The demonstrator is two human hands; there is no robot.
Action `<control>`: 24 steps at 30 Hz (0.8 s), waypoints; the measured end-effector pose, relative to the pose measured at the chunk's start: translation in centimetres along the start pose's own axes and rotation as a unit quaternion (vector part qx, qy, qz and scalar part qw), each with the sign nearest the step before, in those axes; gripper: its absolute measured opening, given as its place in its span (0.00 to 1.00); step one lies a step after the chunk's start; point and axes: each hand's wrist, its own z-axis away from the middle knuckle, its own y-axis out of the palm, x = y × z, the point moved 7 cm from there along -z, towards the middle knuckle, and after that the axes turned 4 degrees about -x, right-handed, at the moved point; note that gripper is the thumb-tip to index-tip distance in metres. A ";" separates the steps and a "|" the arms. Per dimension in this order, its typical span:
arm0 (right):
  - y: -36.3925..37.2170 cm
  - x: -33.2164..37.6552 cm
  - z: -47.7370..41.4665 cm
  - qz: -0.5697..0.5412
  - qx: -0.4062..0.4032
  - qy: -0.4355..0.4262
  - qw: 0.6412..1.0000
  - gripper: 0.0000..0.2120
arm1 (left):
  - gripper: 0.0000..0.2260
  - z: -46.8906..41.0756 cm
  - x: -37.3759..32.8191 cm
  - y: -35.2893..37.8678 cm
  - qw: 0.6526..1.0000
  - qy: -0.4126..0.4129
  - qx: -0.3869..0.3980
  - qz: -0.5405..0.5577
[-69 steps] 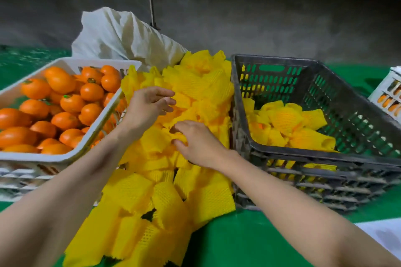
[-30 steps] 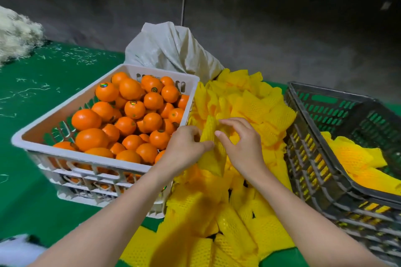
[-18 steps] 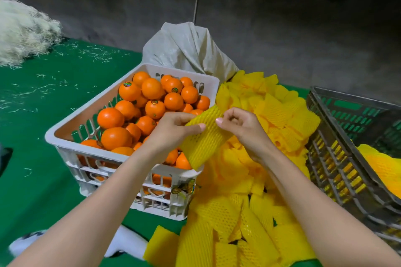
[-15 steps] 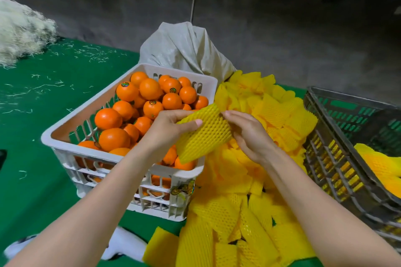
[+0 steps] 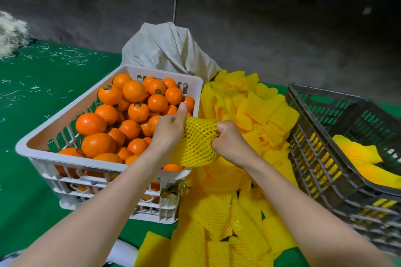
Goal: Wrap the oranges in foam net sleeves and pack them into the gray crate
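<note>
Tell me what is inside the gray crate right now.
Yellow foam net sleeves lie in the gray crate; what they hold is unclear. The near wall and frame edge hide the rest.

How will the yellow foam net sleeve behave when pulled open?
Probably stretchy: the foam net sleeve spreads between left hand and right hand, mesh holes gaping. Likely floppy and light, like the crumpled sleeve pile.
</note>
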 end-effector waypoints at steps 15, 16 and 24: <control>-1.8 -0.9 0.3 -0.052 -0.171 0.015 0.984 0.15 | 0.08 1.4 1.4 1.0 0.954 -0.182 0.099 0.214; -1.3 -0.7 0.4 -0.034 -0.153 0.004 0.988 0.12 | 0.08 1.3 1.4 0.7 0.957 -0.184 0.079 0.208; -1.5 3.0 2.9 0.119 -0.230 -0.159 0.953 0.07 | 0.09 1.4 0.7 -0.5 0.970 -0.162 0.068 0.168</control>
